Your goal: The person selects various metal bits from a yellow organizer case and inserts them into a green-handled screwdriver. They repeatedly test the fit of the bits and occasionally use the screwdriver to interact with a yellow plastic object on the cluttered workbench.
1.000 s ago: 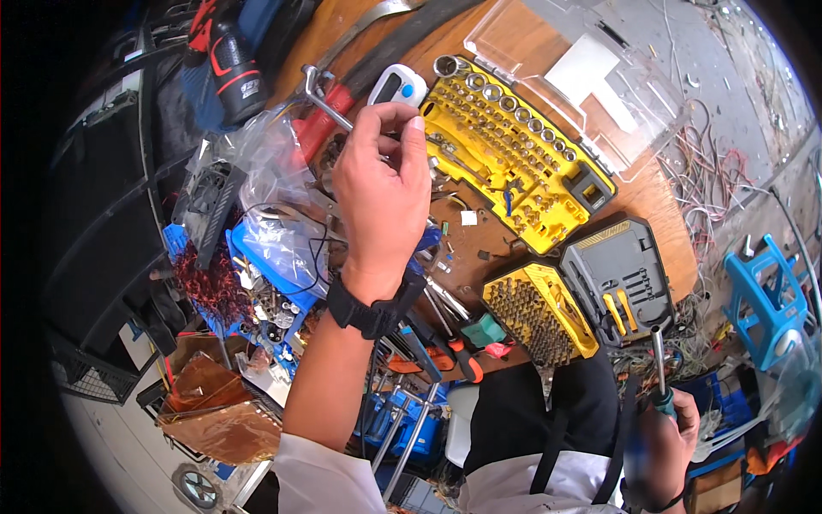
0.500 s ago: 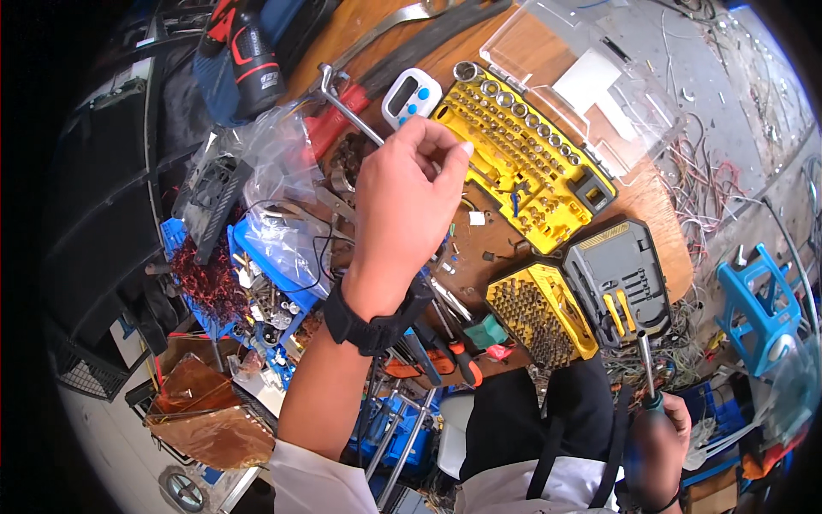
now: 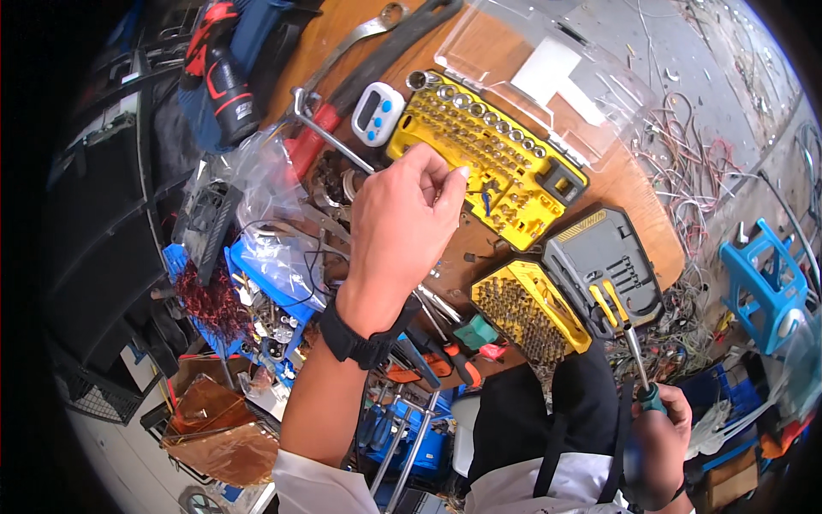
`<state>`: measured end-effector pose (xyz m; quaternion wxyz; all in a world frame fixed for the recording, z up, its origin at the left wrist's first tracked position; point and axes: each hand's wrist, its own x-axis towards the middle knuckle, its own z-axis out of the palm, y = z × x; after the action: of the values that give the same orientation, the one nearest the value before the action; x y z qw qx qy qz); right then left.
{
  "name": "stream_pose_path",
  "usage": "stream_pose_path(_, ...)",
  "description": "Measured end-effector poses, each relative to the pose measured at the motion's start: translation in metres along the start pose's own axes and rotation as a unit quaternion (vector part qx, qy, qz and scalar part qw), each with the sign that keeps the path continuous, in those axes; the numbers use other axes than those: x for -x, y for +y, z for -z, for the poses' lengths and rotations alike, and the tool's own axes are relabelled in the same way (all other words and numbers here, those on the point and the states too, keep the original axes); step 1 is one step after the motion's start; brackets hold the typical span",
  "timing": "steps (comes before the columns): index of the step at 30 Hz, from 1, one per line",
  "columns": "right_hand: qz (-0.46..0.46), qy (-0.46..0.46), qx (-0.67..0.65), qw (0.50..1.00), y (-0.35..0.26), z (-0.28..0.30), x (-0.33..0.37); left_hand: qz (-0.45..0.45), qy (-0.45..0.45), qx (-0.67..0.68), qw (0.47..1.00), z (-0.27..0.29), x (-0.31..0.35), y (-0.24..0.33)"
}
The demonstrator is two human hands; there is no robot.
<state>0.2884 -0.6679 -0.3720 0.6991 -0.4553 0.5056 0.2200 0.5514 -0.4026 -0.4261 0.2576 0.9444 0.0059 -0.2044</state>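
My left hand [image 3: 402, 227], with a black watch [image 3: 364, 343] on its wrist, is raised over the middle of the bench. Its thumb and fingers are pinched together; whatever lies between them is too small or hidden to make out. Just past the fingertips lies a yellow socket and bit set [image 3: 479, 141], its transparent lid [image 3: 616, 120] folded back. At lower right my right hand [image 3: 672, 415] grips a screwdriver [image 3: 635, 355] by its green handle, the metal shaft pointing up toward a second bit case [image 3: 535, 313] with a dark grey lid [image 3: 604, 257].
A white timer [image 3: 378, 114] and a metal wrench [image 3: 330, 137] lie left of the socket set. A red and black power drill [image 3: 224, 86] sits at the far left. Blue bins [image 3: 274, 291] hold small parts. A blue stool [image 3: 766, 287] stands right, beside tangled wires.
The bench and its cases have shifted left in view, bringing the socket set nearer my left fingertips. Both hands keep their grips; the screwdriver's shaft tilts slightly more to the left.
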Motion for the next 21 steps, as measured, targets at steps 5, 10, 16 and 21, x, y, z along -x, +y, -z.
stream_pose_path(5,-0.015,-0.002,-0.013,1.000,0.003,0.004,0.000,-0.032,0.002,0.000,0.999,-0.007,0.003,-0.004)
stream_pose_path(10,-0.016,-0.002,-0.015,1.000,0.005,0.008,0.001,-0.056,0.031,0.007,0.998,-0.014,0.002,0.001)
stream_pose_path(16,-0.010,0.005,-0.010,1.000,0.009,0.011,0.001,-0.054,0.054,-0.028,0.997,-0.019,-0.003,0.010)
stream_pose_path(21,-0.022,0.002,-0.016,1.000,0.008,0.013,-0.001,-0.114,0.092,-0.041,0.988,-0.026,-0.008,0.003)
